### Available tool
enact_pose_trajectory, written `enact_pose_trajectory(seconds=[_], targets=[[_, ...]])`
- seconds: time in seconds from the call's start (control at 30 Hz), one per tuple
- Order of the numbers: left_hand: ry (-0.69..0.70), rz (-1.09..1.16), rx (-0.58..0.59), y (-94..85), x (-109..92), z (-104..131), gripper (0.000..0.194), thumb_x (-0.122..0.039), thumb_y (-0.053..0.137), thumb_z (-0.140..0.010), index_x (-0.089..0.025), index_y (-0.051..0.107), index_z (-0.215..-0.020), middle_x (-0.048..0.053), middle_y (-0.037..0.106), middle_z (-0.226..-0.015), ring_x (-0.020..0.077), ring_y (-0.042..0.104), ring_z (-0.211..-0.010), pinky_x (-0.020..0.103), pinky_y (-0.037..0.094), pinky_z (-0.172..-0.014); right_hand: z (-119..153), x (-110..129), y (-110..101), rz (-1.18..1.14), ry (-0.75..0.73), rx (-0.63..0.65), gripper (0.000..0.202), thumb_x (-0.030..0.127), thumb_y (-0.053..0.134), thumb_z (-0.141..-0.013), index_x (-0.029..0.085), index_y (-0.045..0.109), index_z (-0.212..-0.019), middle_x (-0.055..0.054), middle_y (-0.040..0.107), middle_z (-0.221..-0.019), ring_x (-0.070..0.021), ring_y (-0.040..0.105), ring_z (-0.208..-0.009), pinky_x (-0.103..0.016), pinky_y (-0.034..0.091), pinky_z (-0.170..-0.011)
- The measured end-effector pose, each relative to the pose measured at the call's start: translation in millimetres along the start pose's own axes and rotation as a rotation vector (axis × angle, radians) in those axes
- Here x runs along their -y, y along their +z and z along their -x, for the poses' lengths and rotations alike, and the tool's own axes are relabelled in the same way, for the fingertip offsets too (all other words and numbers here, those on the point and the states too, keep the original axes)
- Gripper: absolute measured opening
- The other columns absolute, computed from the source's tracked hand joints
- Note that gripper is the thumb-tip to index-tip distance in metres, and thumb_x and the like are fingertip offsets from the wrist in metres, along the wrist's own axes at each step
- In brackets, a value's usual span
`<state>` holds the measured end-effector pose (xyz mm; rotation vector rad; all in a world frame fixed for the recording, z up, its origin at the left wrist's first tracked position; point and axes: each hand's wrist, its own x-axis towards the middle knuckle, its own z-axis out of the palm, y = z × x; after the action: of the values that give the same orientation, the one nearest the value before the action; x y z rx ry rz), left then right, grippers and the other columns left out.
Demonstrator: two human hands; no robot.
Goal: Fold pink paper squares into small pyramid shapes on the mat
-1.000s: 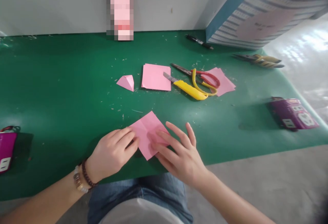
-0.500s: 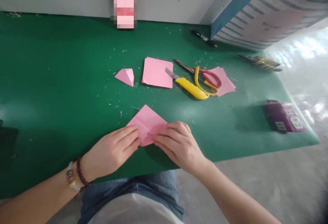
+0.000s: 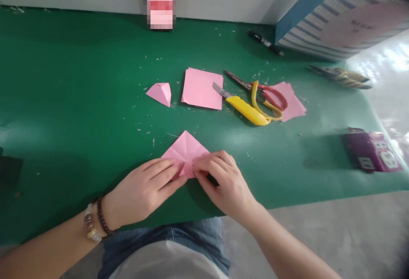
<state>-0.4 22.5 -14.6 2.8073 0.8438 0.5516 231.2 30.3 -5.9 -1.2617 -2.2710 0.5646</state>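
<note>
A creased square of pink paper (image 3: 186, 146) lies near the table's front edge, one corner pointing away from me. My left hand (image 3: 145, 188) lies over its left side, fingertips and thumb closed on the lower part of the paper. On the other side my right hand (image 3: 225, 182) pinches the right lower edge between thumb and fingers. The near corner is folded upward between the two hands. Beyond them sit a small folded pink paper piece (image 3: 160, 93) and a stack of pink paper squares (image 3: 201, 88).
Yellow-and-red-handled scissors (image 3: 268, 96) and a yellow-handled utility knife (image 3: 246, 109) lie beside the stack, partly over more pink sheets (image 3: 294, 102). Further off are a black pen (image 3: 265, 42), pliers (image 3: 343, 76), a purple box (image 3: 373, 151) and a striped box (image 3: 345, 19).
The near part of the paper has been folded up further, and my right fingers have bunched into a tighter pinch. My left thumb has shifted right. The view has moved slightly.
</note>
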Motion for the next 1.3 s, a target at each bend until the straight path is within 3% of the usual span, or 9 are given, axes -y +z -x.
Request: enact_pose_trajectory(seconds=[0.37,0.57,0.7,1.3], targets=[[-0.045,0.050,0.016,-2.6,0,-3,0.034,-0.010,0.045,-0.095,-0.014,0.061,-0.124,0.011,0.064,-0.114,0.0238,0.058,-0.111,0.042,0.050,-0.096,4,-2,1,-0.055,-0.028,-0.024,0.029,0.009,0.057,-0.089,0.026,0.073,-0.105,-0.004,0.071,-0.092,-0.0207,0.059,-0.092,-0.038,0.051,-0.079],[-0.051,0.050,0.027,-2.1,0,-3,0.033,-0.010,0.045,-0.095,-0.013,0.061,-0.124,0.011,0.064,-0.115,0.0242,0.057,-0.112,0.042,0.049,-0.097,2,1,3,-0.070,0.029,-0.044,0.013,0.021,0.064,-0.088,0.023,0.074,-0.097,-0.004,0.073,-0.089,-0.0200,0.060,-0.089,-0.037,0.050,-0.080],[-0.040,0.061,0.045,-2.0,0,-3,0.036,-0.009,0.045,-0.094,-0.012,0.058,-0.128,0.012,0.062,-0.120,0.0252,0.055,-0.114,0.043,0.048,-0.097,0,5,6,-0.054,0.111,-0.062,0.009,0.019,0.063,-0.089,0.023,0.072,-0.090,-0.002,0.073,-0.086,-0.0195,0.060,-0.085,-0.036,0.048,-0.079],[-0.038,0.055,0.031,-1.6,1,-2,0.034,-0.008,0.047,-0.094,-0.013,0.061,-0.124,0.012,0.063,-0.119,0.0261,0.055,-0.114,0.043,0.049,-0.095,-4,8,-3,-0.049,0.156,0.102,0.012,0.016,0.055,-0.092,0.023,0.065,-0.094,0.000,0.073,-0.087,-0.0185,0.056,-0.085,-0.035,0.042,-0.080]])
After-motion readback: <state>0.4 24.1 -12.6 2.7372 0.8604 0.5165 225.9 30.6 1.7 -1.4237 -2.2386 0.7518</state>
